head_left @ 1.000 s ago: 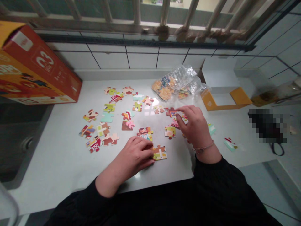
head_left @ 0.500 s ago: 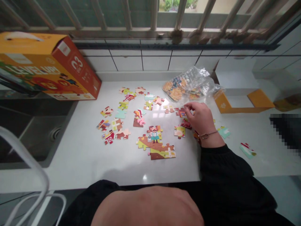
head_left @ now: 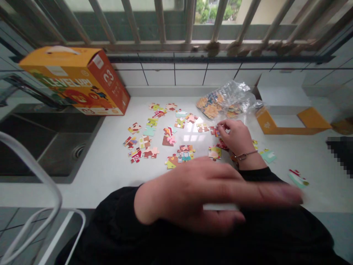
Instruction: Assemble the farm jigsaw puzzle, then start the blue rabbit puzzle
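Observation:
My right hand [head_left: 233,133] is closed, with its fingertips pinched at the edge of a red jigsaw puzzle piece [head_left: 214,131] on the white counter. Under and beside that hand lie other pieces, including a dark red one [head_left: 222,145] partly covered by it. My left hand [head_left: 190,193] is raised close to the camera with fingers stretched out to the right, slightly blurred, holding nothing. It hides part of the joined puzzle section with a moustached figure [head_left: 185,153]. A yellow-green piece [head_left: 214,152] lies between this section and my right hand.
Several loose puzzle pieces [head_left: 149,130] are spread over the counter's left half. Behind them is a clear plastic bag [head_left: 212,105] of pieces. An orange open box [head_left: 284,129] stands right; a large orange carton [head_left: 79,82] stands left by the sink [head_left: 73,173]. A white cable [head_left: 41,176] hangs at left.
My left hand has come up from the bottom edge and now stretches across the front of the view. My right hand stays at the red puzzle piece. The view has shifted slightly left.

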A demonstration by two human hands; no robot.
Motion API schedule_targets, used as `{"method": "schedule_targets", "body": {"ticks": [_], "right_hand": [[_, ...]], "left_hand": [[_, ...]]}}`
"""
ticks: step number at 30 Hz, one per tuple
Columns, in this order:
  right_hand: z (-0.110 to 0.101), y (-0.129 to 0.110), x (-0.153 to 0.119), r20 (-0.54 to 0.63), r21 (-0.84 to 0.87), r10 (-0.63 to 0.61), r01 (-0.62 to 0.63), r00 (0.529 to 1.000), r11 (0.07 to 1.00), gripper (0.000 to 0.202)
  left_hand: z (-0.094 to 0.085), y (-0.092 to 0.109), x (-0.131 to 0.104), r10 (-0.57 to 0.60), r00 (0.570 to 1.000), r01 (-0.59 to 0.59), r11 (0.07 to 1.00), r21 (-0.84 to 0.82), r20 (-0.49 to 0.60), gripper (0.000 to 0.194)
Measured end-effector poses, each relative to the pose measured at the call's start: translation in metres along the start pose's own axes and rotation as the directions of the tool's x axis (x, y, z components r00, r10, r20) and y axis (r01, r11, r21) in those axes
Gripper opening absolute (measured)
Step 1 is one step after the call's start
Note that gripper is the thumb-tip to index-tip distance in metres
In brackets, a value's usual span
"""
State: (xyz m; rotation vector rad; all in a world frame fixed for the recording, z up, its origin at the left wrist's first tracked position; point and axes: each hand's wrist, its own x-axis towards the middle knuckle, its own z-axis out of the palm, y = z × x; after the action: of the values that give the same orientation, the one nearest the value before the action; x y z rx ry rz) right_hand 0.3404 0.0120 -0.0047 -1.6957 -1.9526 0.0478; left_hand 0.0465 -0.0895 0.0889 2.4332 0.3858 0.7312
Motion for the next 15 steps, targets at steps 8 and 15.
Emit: {"method": "schedule_targets", "body": {"ticks": [8,15], "right_hand": [[0.001,0.004,-0.001,-0.043,-0.026,0.010,-0.011,0.999,1.000,0.024],[0.003,0.004,-0.002,-0.033,-0.018,0.058,-0.059,0.998,0.998,0.025]], "left_hand": [[-0.024,-0.114,-0.024,-0.221,0.953,0.283,0.894,0.347,-0.207,0.022],[-0.069,-0.153,-0.067,-0.579,0.684,0.729,0.523,0.442,-0.443,0.020]]}}
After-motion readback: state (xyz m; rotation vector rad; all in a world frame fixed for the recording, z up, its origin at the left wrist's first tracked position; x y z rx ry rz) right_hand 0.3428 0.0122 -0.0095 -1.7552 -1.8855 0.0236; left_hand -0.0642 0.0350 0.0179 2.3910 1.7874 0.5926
